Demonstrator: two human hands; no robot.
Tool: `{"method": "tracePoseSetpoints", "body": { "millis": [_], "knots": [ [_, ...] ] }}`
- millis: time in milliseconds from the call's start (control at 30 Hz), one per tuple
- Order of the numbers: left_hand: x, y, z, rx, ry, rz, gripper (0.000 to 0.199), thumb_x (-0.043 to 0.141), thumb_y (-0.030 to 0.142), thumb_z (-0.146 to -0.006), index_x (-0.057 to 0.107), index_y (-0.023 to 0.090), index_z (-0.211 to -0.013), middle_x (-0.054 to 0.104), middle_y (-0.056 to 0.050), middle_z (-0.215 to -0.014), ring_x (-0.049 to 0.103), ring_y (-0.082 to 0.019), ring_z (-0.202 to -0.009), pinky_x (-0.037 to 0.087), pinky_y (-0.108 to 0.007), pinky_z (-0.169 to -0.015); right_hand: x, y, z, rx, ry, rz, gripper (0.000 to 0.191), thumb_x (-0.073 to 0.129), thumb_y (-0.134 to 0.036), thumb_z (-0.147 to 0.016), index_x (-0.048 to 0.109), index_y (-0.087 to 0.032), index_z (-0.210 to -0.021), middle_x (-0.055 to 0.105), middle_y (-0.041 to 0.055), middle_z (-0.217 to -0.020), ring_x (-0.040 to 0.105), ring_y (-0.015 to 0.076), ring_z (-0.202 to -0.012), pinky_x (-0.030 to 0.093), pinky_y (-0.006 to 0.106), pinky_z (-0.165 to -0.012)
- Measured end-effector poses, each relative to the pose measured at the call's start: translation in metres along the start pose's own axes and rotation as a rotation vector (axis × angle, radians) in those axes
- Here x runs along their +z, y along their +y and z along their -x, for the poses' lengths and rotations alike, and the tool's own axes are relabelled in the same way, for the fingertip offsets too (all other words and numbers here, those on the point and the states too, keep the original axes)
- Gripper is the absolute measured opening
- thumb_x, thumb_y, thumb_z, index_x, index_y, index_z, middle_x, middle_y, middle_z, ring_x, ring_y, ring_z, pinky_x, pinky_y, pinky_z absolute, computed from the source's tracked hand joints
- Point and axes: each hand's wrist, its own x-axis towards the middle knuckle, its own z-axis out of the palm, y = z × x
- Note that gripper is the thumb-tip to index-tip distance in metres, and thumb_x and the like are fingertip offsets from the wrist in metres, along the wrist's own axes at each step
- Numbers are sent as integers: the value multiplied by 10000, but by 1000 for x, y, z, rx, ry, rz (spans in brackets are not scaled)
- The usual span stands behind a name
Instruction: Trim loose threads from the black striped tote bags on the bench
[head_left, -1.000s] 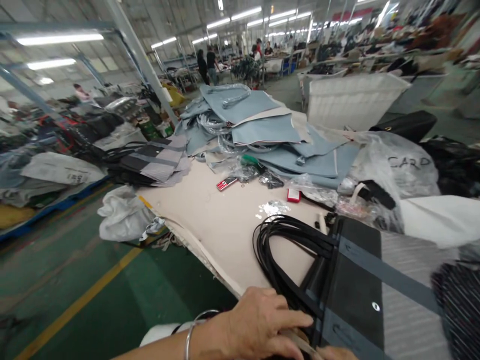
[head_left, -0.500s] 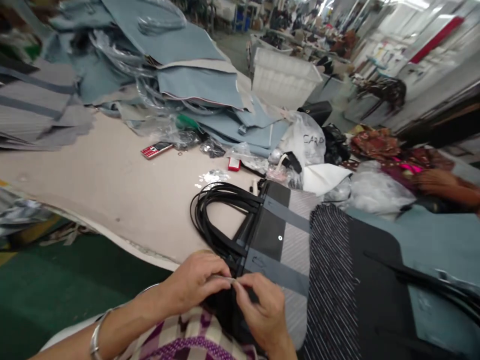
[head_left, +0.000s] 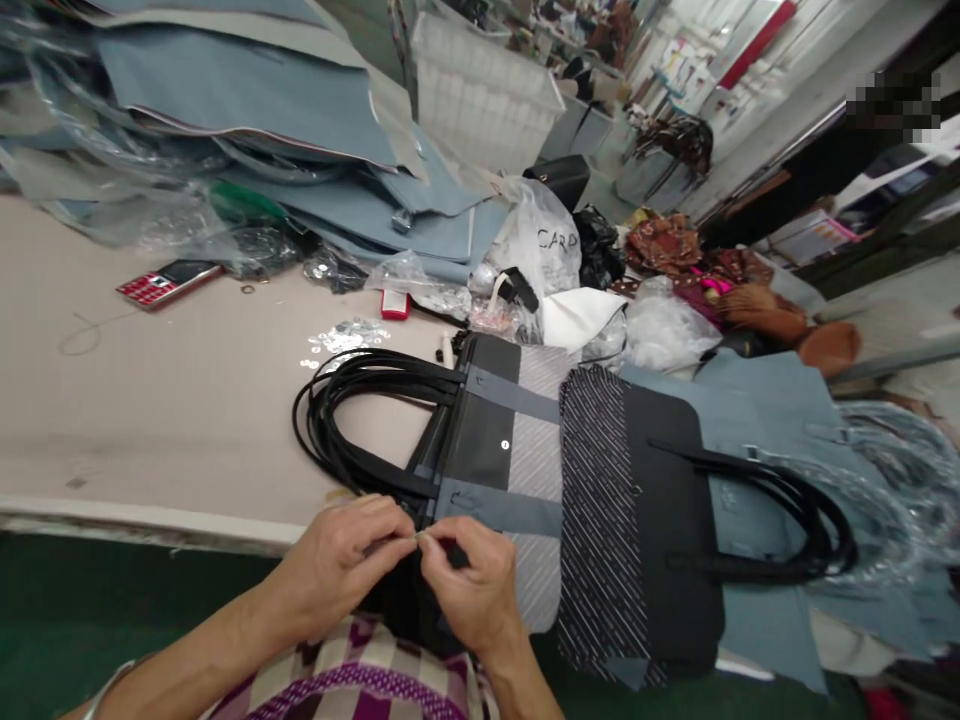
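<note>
Bag (head_left: 537, 455) might get nudged, imo, if left hand (head_left: 346, 548) or right hand (head_left: 474, 578) slips, each grip pinched narrow on some tiny thing (head_left: 418, 537) I can't identify.

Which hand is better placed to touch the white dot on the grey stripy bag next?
Probably the right hand. It is nearer the white dot on the grey stripy bag; the left hand is farther away. Both seem to pinch something too tiny to make out.
</note>
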Motion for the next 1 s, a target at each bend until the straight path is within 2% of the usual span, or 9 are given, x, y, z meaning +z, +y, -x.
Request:
{"method": "tracePoseSetpoints", "body": {
  "millis": [67,133,200,267,400,533,800,900,1000],
  "knots": [
    [3,3,-1,146,77,-94,221,520,235,-999,656,205,-827,617,21,-723,536,-126,-696,358,-269,-691,3,7,-5,206,43,-111,120,665,-190,-812,722,-185,-707,698,-11,-622,636,114,-540,481,201,-546],
    [7,5,-1,261,90,-154,199,508,196,-1010,632,209,-855,608,25,-721,523,-129,-679,354,-277,-679,1,26,-16,435,128,-206,142,702,-281,-776,710,-183,-672,672,-11,-577,621,118,-522,491,206,-529],
    [9,5,1,299,20,-139,183,502,177,-1009,630,218,-885,615,26,-735,534,-132,-684,364,-275,-682,-9,56,-31,613,217,-261,223,721,-385,-737,690,-175,-669,643,-6,-542,611,131,-508,515,227,-514],
    [9,-1,3,235,-19,-98,183,510,205,-1014,647,232,-895,629,32,-749,567,-125,-699,391,-252,-690,-23,90,-46,709,260,-293,304,726,-468,-698,674,-169,-690,630,-6,-537,610,137,-493,542,246,-495],
    [0,-26,5,-55,11,21,197,583,394,-985,704,261,-904,690,46,-809,648,-107,-749,456,-168,-718,-46,139,-67,790,246,-311,397,762,-536,-612,654,-163,-694,646,3,-590,622,134,-496,572,264,-494],
    [-11,-42,4,-260,3,104,307,603,526,-930,752,261,-890,743,32,-856,702,-122,-788,504,-136,-754,-50,152,-75,831,186,-279,375,786,-501,-620,653,-157,-686,627,-16,-554,592,112,-459,528,224,-450],
    [-17,-49,14,-247,99,66,305,669,583,-870,800,309,-898,794,48,-959,736,-157,-878,554,-165,-818,-44,161,-84,880,53,-93,217,747,-262,-873,625,-138,-743,587,-73,-536,540,63,-422,445,161,-419],
    [-16,-53,18,-214,101,58,261,678,568,-874,810,345,-912,796,55,-1006,735,-174,-925,570,-198,-849,-50,172,-89,911,-1,-39,234,761,-263,-882,601,-140,-765,580,-82,-534,535,66,-403,446,165,-401],
    [-14,-57,24,-131,94,23,224,692,536,-877,806,404,-1017,792,68,-1072,728,-184,-1003,570,-226,-914,-61,178,-93,874,-5,23,285,811,-317,-833,586,-149,-782,558,-93,-512,508,69,-383,438,177,-400]
  ]
}}
